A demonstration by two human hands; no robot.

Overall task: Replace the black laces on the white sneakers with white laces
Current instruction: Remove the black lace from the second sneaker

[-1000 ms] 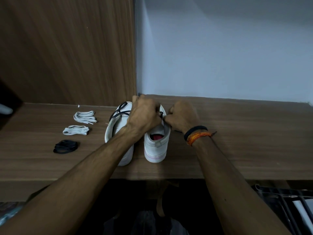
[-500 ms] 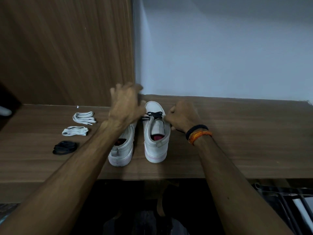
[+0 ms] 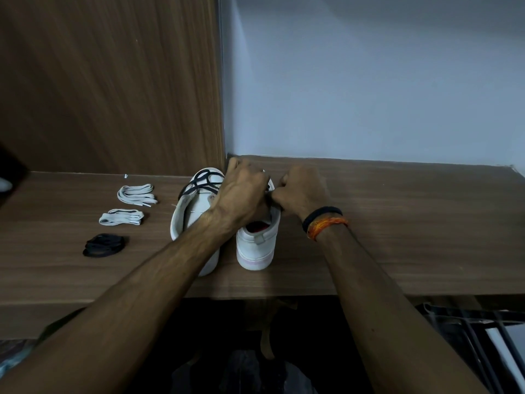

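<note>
Two sneakers stand side by side on the worktop (image 3: 397, 237), heels toward the person, long axes running 6 to 12 o'clock. Both grips, left hand (image 3: 244, 194) and right hand (image 3: 301, 194), are curled at the right sneaker's (image 3: 257, 245) black lace, which is mostly hidden; the left sneaker (image 3: 190, 211) sits just at 9 o'clock. White laces (image 3: 137, 194) lie well apart at 9 o'clock, nearer the left hand.

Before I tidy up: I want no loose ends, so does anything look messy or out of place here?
The left sneaker's black lace lies in loose loops over its toe. A tiny white scrap sits by the back panel. Nothing looks damaged.
</note>
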